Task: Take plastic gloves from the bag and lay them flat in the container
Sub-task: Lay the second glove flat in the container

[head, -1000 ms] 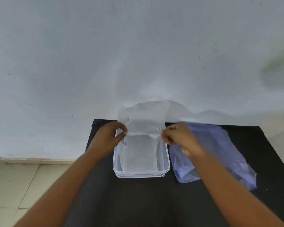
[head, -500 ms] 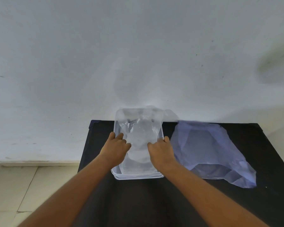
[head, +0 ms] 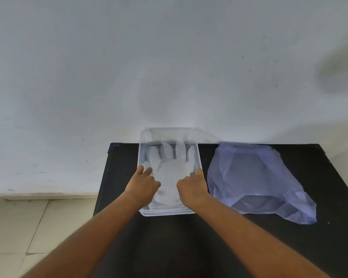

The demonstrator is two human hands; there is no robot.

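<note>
A clear plastic container [head: 144, 213] stands on the black table, its long side running away from me. A thin translucent plastic glove [head: 170, 167] lies spread flat inside it, fingers pointing toward the wall. My left hand [head: 144, 183] rests at the container's left side, fingertips pressing on the glove's left edge. My right hand [head: 192, 185] does the same on the right edge, fingers curled down. Right of the container lies a crumpled bluish plastic bag [head: 255, 181], its opening toward me; its contents are hard to make out.
The black table [head: 169, 247] is pushed against a white wall [head: 169, 67]. Its left edge drops off to a tiled floor [head: 18, 227]. The bag covers much of the table's right half.
A second ago both hands held the glove up above the container. They lowered it in, and it now lies flat with its fingers spread, my hands pressing its sides.
</note>
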